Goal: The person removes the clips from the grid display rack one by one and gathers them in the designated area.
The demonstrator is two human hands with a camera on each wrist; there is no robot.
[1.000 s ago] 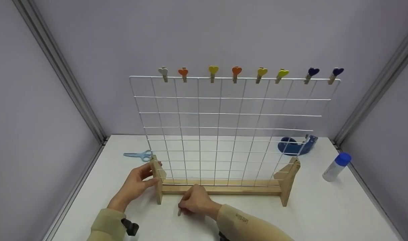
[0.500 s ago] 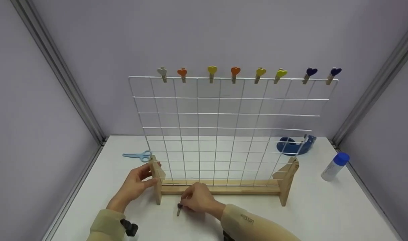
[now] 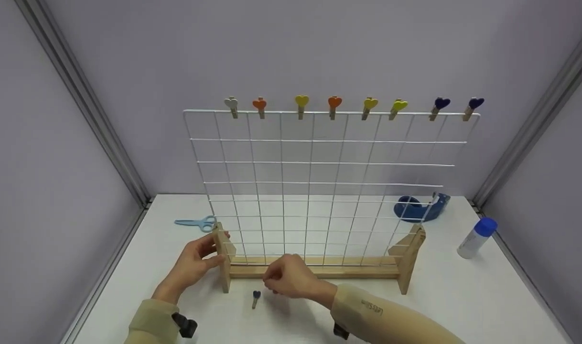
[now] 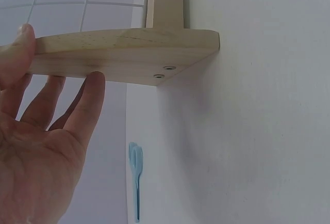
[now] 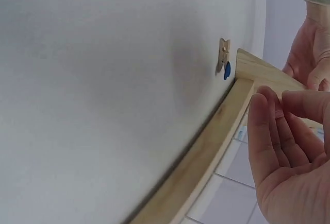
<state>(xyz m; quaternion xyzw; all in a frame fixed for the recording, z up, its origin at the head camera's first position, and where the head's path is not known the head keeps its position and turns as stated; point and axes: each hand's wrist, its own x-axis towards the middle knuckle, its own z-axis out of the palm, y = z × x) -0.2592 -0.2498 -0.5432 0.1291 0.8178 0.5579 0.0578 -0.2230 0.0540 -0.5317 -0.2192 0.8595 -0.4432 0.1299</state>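
The right hand (image 5: 289,152), fingers loosely curled, hovers beside the long wooden base rail (image 5: 206,152); a small blue-headed wooden clothespin (image 5: 224,59) lies on the white table (image 5: 103,80).

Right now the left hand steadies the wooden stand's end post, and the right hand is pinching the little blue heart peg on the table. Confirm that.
Not quite. The left hand does hold the end post of the stand, but the right hand holds nothing. The blue heart peg lies loose on the table, apart from the fingers. The head view shows the gap, and the right wrist view shows the empty fingers.

Recording booth, plain walls (image 3: 291,52), white table (image 3: 463,296)
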